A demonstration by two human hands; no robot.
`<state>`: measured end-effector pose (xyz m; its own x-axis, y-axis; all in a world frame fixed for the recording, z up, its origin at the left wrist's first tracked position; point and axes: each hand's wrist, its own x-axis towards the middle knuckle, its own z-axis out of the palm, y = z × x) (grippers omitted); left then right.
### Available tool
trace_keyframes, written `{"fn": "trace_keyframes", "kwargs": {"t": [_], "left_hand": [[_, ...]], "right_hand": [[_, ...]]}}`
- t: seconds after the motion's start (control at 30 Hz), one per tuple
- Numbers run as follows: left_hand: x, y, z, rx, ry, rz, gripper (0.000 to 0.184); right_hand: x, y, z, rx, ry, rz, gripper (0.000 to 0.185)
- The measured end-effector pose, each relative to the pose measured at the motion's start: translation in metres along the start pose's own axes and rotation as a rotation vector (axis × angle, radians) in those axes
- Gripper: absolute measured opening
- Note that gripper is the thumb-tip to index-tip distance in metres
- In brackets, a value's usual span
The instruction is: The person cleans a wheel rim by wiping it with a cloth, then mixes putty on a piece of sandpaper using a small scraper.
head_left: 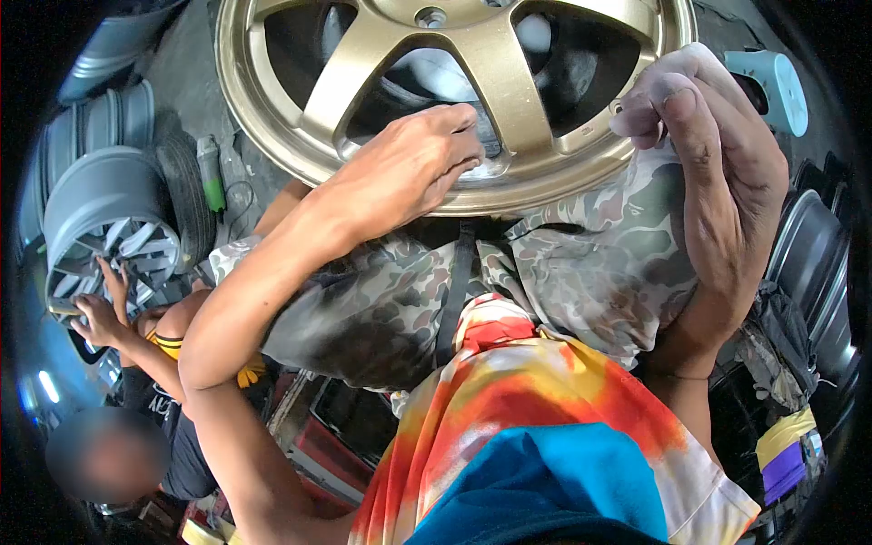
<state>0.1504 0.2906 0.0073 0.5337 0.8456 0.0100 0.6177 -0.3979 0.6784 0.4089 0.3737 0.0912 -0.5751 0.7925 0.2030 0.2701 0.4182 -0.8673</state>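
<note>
A gold alloy wheel rim (381, 50) with broad spokes lies in front of me, its near edge over my camouflage-clad thighs. My left hand (422, 163) is curled closed over the lower spoke opening, its fingertips at the inner edge beside a spoke. Whatever those fingers pinch, if anything, is hidden. Over the right side of the rim, my right hand (708, 127) is raised with thumb and fingers pressed together. Pale dust coats its fingers, and I cannot make out anything between them.
At left, a co-worker's hand (98, 320) holds a small tool near a grey wheel (109, 195). A tyre (186, 195) and a green-and-grey power tool (211, 177) are nearby. A light-blue plastic stool (777, 91) stands at upper right, with dark rims (813, 245) below it.
</note>
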Motion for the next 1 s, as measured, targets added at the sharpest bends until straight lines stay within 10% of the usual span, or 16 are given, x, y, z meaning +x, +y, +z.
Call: {"fn": "trace_keyframes", "kwargs": {"t": [1.0], "left_hand": [[0.003, 0.008, -0.012, -0.043, -0.127, -0.026, 0.019]], "right_hand": [[0.005, -0.001, -0.002, -0.007, -0.074, -0.045, 0.031]]}}
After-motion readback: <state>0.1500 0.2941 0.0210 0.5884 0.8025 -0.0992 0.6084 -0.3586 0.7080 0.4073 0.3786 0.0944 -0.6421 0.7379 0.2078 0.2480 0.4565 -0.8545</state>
